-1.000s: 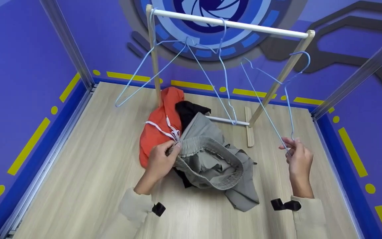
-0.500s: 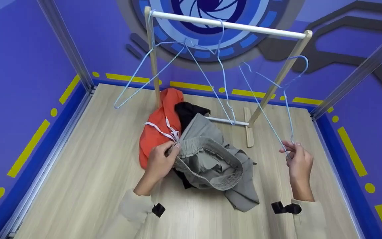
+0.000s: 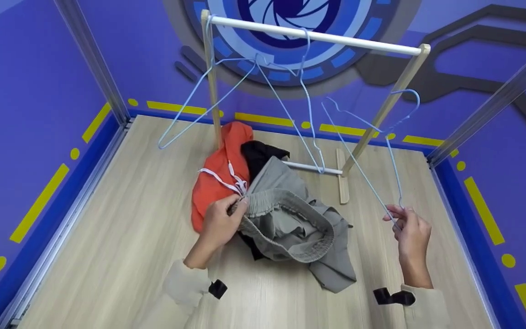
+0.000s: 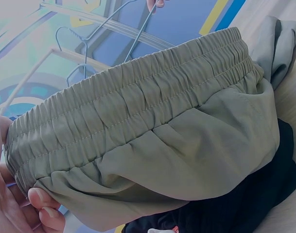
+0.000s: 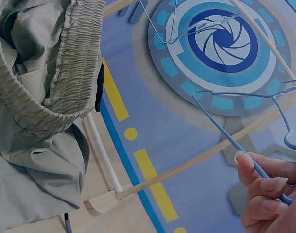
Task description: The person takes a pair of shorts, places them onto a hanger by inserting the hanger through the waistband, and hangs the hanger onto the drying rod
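Observation:
My left hand (image 3: 221, 219) pinches the elastic waistband of grey-green shorts (image 3: 286, 201), whose waist opening gapes toward me. In the left wrist view, its fingers and thumb close round one end of the gathered waistband (image 4: 133, 99). Off to the right, my right hand (image 3: 413, 237) holds a light-blue wire hanger (image 3: 359, 160) by one lower end, its hook pointing up and to the right. The fingers curl round the wire in the right wrist view. Orange-red shorts (image 3: 219, 183) with white drawstrings and a black garment (image 3: 263, 153) lie behind and partly under the grey-green ones.
Behind the clothes stands a small garment rack (image 3: 336, 39) with wooden legs and a white top bar. Two more light-blue wire hangers (image 3: 185, 105) hang from it. Blue patterned walls (image 3: 30, 114) close in the wooden tabletop (image 3: 121, 219).
My right hand has come slightly down toward me, and the hanger has lowered, with its hook now further left. My left hand and the grey-green shorts have stayed in place.

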The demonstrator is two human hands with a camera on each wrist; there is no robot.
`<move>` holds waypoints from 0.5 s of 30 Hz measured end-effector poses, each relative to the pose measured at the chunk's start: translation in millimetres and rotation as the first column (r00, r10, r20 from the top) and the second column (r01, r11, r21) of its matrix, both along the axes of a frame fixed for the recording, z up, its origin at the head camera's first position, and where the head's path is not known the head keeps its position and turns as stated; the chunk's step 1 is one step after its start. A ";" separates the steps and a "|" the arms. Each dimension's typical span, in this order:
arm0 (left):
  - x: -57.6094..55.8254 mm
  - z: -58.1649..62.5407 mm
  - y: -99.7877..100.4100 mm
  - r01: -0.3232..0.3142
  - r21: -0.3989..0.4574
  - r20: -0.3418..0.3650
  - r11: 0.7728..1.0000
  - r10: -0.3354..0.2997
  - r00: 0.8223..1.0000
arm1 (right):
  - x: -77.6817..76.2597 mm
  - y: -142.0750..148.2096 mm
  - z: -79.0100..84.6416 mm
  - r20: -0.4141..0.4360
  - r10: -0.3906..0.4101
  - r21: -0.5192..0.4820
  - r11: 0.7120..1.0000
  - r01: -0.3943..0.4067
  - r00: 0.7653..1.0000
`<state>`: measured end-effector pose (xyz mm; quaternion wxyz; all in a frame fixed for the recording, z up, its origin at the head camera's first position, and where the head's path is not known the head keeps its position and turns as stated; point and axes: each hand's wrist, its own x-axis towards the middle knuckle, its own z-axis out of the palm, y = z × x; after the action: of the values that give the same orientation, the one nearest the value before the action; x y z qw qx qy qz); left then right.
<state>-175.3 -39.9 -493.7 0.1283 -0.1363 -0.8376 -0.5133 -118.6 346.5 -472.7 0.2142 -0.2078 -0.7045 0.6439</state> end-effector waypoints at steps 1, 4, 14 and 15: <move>0.0 -0.1 -0.1 0.000 0.001 0.005 1.000 0.000 1.000 | 0.3 -0.2 -0.3 0.003 0.001 0.005 1.000 -0.001 1.000; 0.1 0.1 -0.2 0.005 0.005 0.014 1.000 -0.005 1.000 | 1.1 -0.9 -0.9 0.010 0.002 0.017 1.000 -0.002 1.000; 0.4 0.7 -1.0 0.003 -0.016 0.015 1.000 -0.002 1.000 | 9.8 -2.3 -4.3 0.003 0.024 0.032 0.999 -0.024 1.000; 0.4 0.7 -1.1 0.001 -0.016 0.015 1.000 -0.001 1.000 | 10.5 -2.3 -4.7 -0.002 0.029 0.029 0.999 -0.029 1.000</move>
<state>-174.9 -41.1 -493.1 0.1209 -0.1339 -0.8424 -0.5078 -108.1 344.2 -477.4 0.2089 -0.1936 -0.7163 0.6371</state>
